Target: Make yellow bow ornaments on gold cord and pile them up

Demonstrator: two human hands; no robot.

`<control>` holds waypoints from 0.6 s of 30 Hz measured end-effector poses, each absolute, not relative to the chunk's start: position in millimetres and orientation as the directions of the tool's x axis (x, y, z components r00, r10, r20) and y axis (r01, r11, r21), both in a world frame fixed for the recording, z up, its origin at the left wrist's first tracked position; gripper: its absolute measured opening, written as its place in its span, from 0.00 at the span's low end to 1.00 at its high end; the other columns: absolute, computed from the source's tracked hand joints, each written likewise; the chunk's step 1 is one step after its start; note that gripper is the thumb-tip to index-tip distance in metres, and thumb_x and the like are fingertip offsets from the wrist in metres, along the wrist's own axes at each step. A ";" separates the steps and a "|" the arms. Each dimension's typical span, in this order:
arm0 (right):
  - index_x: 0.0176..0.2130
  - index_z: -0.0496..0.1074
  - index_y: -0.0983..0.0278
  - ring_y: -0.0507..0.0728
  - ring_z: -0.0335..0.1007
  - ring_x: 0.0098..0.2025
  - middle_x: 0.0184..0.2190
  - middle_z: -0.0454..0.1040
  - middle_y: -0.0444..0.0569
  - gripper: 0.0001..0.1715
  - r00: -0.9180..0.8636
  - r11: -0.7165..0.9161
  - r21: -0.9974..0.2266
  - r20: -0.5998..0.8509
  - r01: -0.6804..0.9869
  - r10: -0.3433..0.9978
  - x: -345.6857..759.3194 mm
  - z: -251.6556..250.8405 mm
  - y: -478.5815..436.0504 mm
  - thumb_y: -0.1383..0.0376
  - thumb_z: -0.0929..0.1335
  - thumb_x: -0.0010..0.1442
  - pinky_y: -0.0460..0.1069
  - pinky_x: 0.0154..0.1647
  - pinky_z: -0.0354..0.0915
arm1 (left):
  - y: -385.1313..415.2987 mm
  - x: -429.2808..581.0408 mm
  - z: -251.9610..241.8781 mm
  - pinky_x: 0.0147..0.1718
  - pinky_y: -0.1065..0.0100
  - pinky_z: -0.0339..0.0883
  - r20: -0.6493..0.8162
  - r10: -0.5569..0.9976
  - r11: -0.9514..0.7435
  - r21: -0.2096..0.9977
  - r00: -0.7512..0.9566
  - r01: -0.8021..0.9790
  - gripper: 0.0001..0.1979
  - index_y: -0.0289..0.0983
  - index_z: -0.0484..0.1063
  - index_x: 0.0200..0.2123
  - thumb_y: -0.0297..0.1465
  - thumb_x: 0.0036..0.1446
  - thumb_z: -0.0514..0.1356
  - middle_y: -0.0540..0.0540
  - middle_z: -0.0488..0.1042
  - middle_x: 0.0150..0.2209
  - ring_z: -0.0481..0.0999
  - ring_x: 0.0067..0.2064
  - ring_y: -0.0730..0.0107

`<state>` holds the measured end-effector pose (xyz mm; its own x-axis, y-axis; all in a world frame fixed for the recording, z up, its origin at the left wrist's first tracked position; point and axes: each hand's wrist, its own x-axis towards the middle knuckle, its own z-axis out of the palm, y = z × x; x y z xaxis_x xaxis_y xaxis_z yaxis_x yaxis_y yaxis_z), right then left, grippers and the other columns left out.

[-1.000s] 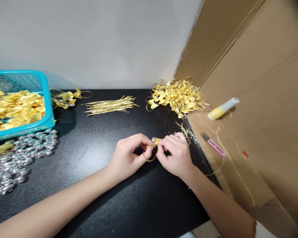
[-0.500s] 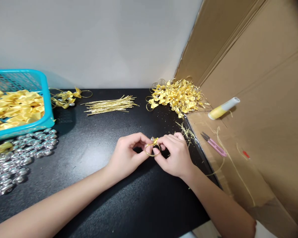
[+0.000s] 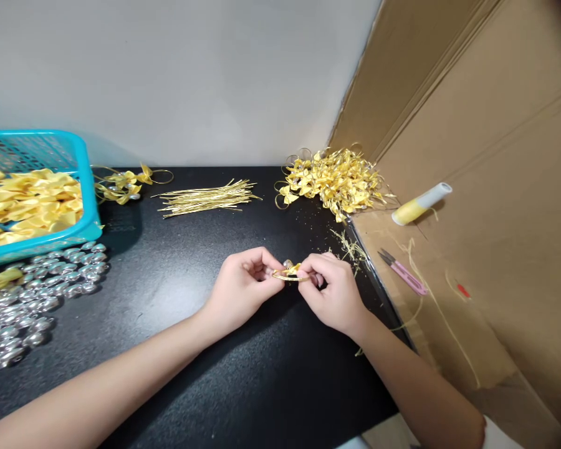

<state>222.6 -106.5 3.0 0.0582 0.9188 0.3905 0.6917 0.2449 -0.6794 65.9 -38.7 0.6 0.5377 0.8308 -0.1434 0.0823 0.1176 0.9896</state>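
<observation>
Between my hands is a yellow ribbon bow (image 3: 292, 269) with a small silver bead (image 3: 287, 264) and a loop of gold cord (image 3: 290, 278). My left hand (image 3: 243, 284) pinches its left side between thumb and index finger. On the other side, the thumb and fingers of my right hand (image 3: 331, 287) are closed on the bow and loop. The loop is seen nearly edge-on, and fingertips hide part of the bow. Both hands are just above the black table (image 3: 243, 386).
At the left stand a blue basket (image 3: 91, 193) of yellow bows and a spread of silver beads (image 3: 42, 293). Gold cords (image 3: 210, 198) lie at the back, beside a heap of beaded bows (image 3: 336, 178). Pink thread snips (image 3: 404, 274) and a thread spool (image 3: 421, 204) rest on cardboard.
The cord loop has tilted from an open, hanging circle to nearly edge-on. My right fingers have shifted slightly right, and both hands still hold the bow.
</observation>
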 end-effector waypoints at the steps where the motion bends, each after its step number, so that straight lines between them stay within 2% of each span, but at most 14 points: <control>1: 0.22 0.62 0.62 0.49 0.56 0.21 0.17 0.60 0.38 0.10 0.071 0.224 -0.707 0.362 0.671 0.929 222.9 3.3 -106.3 0.73 0.63 0.53 0.47 0.29 0.54 | -37.9 66.2 1.2 0.27 0.74 0.63 -0.157 0.829 0.134 0.988 0.537 0.081 0.06 0.34 0.71 0.24 0.27 0.44 0.66 0.50 0.75 0.24 0.71 0.26 0.76; 5: 0.23 0.64 0.62 0.49 0.56 0.22 0.18 0.61 0.38 0.10 0.112 0.053 -0.884 0.118 0.465 0.987 224.4 2.1 -105.1 0.68 0.64 0.56 0.46 0.26 0.53 | -34.9 66.8 4.5 0.26 0.75 0.62 -0.233 0.780 0.237 0.969 0.581 0.071 0.05 0.33 0.71 0.25 0.28 0.46 0.64 0.53 0.72 0.20 0.69 0.24 0.78; 8: 0.23 0.64 0.62 0.49 0.56 0.23 0.19 0.60 0.39 0.13 0.098 -0.041 -0.953 -0.012 0.299 0.995 225.9 -0.4 -104.0 0.65 0.64 0.58 0.46 0.26 0.53 | -33.6 66.4 5.2 0.27 0.75 0.64 -0.265 0.743 0.295 0.954 0.615 0.055 0.06 0.33 0.72 0.27 0.31 0.50 0.62 0.52 0.72 0.20 0.69 0.24 0.78; 13: 0.23 0.64 0.63 0.49 0.54 0.23 0.19 0.59 0.39 0.13 0.081 -0.071 -0.974 -0.055 0.217 0.995 226.5 -1.9 -103.6 0.64 0.64 0.59 0.46 0.25 0.52 | -33.5 65.2 3.8 0.25 0.74 0.65 -0.271 0.733 0.276 0.957 0.623 0.091 0.09 0.35 0.68 0.27 0.35 0.54 0.60 0.52 0.72 0.20 0.70 0.22 0.76; 18: 0.23 0.63 0.63 0.49 0.54 0.23 0.19 0.60 0.39 0.13 0.094 -0.011 -0.936 0.024 0.352 0.995 223.6 2.6 -106.3 0.65 0.63 0.59 0.46 0.25 0.52 | -34.5 64.7 6.1 0.22 0.74 0.64 -0.273 0.687 0.188 0.962 0.673 0.198 0.14 0.35 0.65 0.24 0.38 0.57 0.57 0.52 0.71 0.20 0.68 0.20 0.77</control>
<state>223.6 -106.3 2.6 0.0944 0.9952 0.0242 0.3521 -0.0107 -0.9359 64.7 -34.5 6.1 0.6730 0.6875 -0.2729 0.1983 0.1878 0.9620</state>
